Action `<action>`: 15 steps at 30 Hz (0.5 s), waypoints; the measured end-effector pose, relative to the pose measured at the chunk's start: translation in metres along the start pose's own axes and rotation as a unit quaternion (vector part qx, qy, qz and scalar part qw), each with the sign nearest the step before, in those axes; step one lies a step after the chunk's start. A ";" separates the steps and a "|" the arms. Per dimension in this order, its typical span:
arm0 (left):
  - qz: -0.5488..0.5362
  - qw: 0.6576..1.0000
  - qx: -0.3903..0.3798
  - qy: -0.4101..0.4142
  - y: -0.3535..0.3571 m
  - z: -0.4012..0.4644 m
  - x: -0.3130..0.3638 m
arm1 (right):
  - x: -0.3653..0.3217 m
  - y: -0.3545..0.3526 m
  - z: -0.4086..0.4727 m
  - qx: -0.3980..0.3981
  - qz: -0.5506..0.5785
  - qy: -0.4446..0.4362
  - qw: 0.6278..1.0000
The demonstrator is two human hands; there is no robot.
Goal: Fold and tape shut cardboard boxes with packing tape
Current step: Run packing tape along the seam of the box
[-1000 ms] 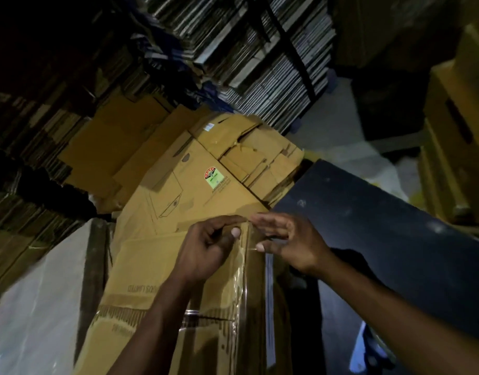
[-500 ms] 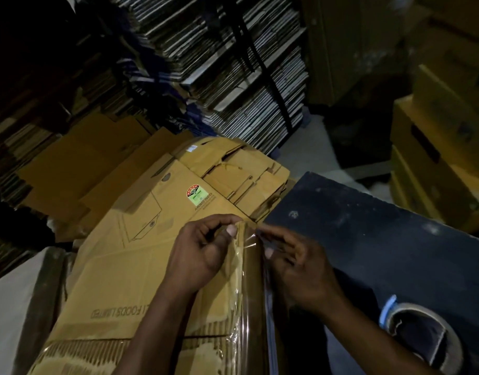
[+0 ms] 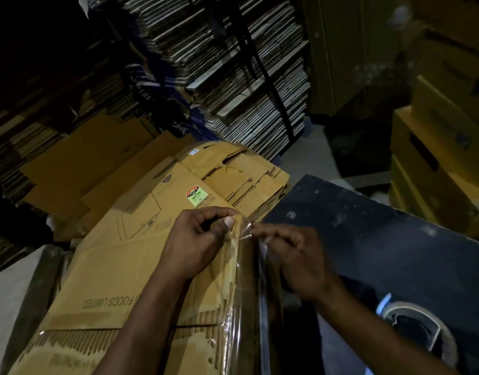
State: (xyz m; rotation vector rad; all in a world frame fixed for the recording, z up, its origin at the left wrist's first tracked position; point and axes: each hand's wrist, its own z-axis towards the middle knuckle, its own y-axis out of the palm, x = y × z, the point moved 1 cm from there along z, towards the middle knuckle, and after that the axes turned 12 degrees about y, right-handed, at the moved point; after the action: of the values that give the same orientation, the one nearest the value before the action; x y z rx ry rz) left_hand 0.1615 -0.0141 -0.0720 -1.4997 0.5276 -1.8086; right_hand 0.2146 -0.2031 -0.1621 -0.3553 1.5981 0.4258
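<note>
A brown cardboard box (image 3: pixel 119 282) with printed lettering lies flat in front of me, its right edge covered by clear packing tape (image 3: pixel 241 269). My left hand (image 3: pixel 197 239) grips the box's far right corner, with the thumb pressed on the taped edge. Just right of that corner, my right hand (image 3: pixel 292 255) pinches the loose end of the clear tape. A roll of clear packing tape (image 3: pixel 419 331) rests on the dark surface at the lower right.
Flattened cartons (image 3: pixel 233 174) are piled behind the box. Tall stacks of flat cardboard (image 3: pixel 233 71) fill the back. Made-up boxes (image 3: pixel 436 163) stand at the right. A dark tabletop (image 3: pixel 382 239) lies to the right, a white sheet (image 3: pixel 8 299) at the left.
My right hand has moved down and slightly right along the taped edge. The view has tipped down, which brings the tape roll into sight at the lower right. My left hand stays on the corner.
</note>
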 end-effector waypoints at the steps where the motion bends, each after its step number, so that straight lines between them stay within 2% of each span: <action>1: 0.001 1.000 0.005 -0.001 0.000 0.001 0.000 | -0.008 -0.002 0.008 0.007 0.031 0.022 0.999; 3: 0.000 1.000 0.017 -0.006 0.001 0.001 -0.001 | -0.021 -0.005 0.026 -0.004 0.046 0.080 0.996; 5: 0.000 0.999 0.037 -0.004 0.002 -0.002 0.000 | -0.028 -0.003 0.040 -0.047 0.025 0.112 0.992; 8: -0.009 0.997 0.076 -0.009 0.001 -0.006 0.005 | -0.018 0.000 0.049 -0.098 0.058 0.095 0.989; 11: -0.003 0.997 0.076 -0.028 -0.003 -0.006 0.005 | -0.003 0.000 0.057 -0.118 0.129 0.078 0.981; 15: -0.003 0.997 0.076 -0.034 -0.004 -0.005 0.007 | 0.009 0.000 0.069 -0.138 0.128 0.076 0.979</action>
State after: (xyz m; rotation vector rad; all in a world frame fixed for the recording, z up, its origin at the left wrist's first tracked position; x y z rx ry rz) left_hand 0.1549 -0.0170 -0.0657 -1.4545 0.3453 -1.7542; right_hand 0.2745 -0.1703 -0.1747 -0.4007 1.7447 0.8403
